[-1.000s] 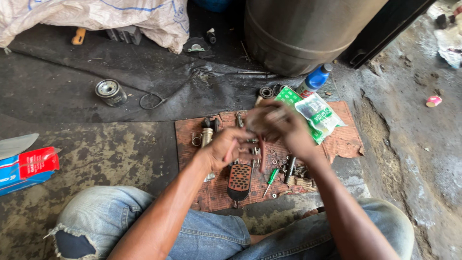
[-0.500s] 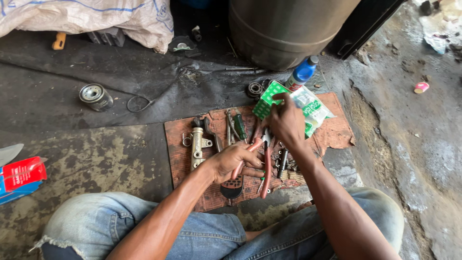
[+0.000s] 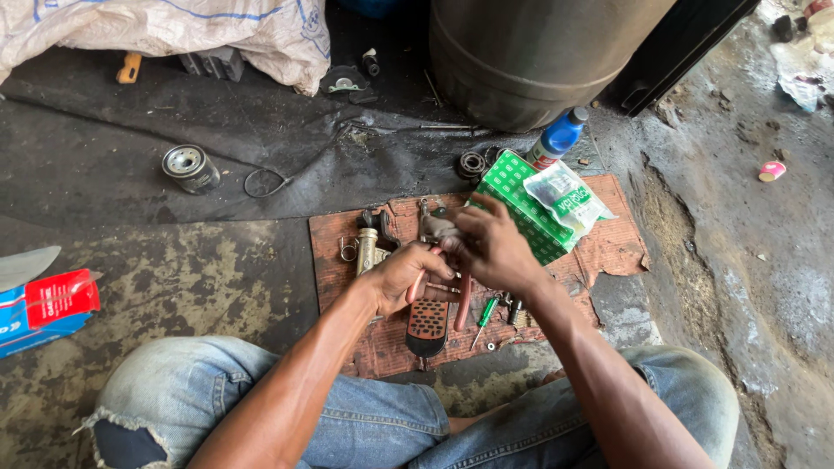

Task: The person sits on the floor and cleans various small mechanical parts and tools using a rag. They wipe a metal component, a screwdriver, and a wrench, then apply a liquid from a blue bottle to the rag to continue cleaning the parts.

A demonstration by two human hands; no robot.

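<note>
My left hand [image 3: 407, 274] grips red-handled pliers [image 3: 462, 300], handles pointing down toward my lap. My right hand [image 3: 491, 245] holds a small grey metal part [image 3: 437, 227] against the pliers' jaws. Both hands hover over a brown cardboard sheet [image 3: 617, 247] strewn with parts. Under them lie a black perforated pedal pad [image 3: 429, 323], a green-handled screwdriver [image 3: 488, 311] and several small nuts and washers. A metal cylinder part [image 3: 367, 247] lies just left of my left hand.
A green box [image 3: 519, 200] with a clear plastic packet [image 3: 569, 198] sits at the cardboard's far right, a blue-capped bottle [image 3: 556, 139] behind it. A large dark drum [image 3: 539, 52] stands at the back, an oil filter [image 3: 188, 167] and wire loop [image 3: 263, 182] left, a red-blue carton [image 3: 48, 306] at the edge.
My right hand has drawn back from the green box toward my left hand and now holds a small metal part at the pliers. The pliers' handles have closed together.
</note>
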